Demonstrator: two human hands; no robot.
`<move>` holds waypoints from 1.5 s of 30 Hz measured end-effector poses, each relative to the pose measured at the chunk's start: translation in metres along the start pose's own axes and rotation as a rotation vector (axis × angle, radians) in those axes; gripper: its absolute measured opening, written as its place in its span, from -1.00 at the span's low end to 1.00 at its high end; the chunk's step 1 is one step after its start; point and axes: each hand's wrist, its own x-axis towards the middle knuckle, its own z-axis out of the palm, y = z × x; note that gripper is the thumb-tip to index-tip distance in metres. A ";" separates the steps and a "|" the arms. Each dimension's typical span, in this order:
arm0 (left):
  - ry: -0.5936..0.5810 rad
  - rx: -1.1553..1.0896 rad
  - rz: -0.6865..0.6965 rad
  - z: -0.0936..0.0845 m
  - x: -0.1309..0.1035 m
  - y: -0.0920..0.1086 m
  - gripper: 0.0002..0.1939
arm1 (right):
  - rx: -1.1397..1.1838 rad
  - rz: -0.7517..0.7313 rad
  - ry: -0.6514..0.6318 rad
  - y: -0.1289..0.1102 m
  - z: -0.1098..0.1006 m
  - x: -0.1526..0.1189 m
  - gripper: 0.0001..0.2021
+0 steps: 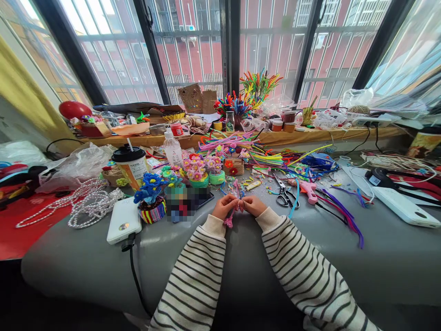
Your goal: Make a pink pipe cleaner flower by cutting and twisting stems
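Observation:
My left hand (224, 206) and my right hand (252, 205) meet over the front of the grey table, fingers pinched close together. Between them is a pink pipe cleaner (236, 186), bent into loops; part of it sticks up above the fingertips and a pink curled piece (228, 221) hangs below my left hand. The fingers hide the middle of it. Just beyond stand small pots of pipe-cleaner flowers, among them a pink bunch (195, 168) and a blue one (150, 187). Black-handled scissors (284, 193) lie to the right of my right hand.
A pink glue gun (309, 191) and purple pipe cleaners (344, 214) lie at right. White power banks (124, 220) rest on both sides. A lidded cup (131, 165), a clear bottle (172, 149) and bead strings (93, 207) stand or lie left. Pipe cleaners heap along the back (230, 142).

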 end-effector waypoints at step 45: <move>0.000 -0.124 -0.010 -0.002 0.000 -0.006 -0.82 | -0.158 0.000 -0.020 -0.004 0.002 0.000 -0.35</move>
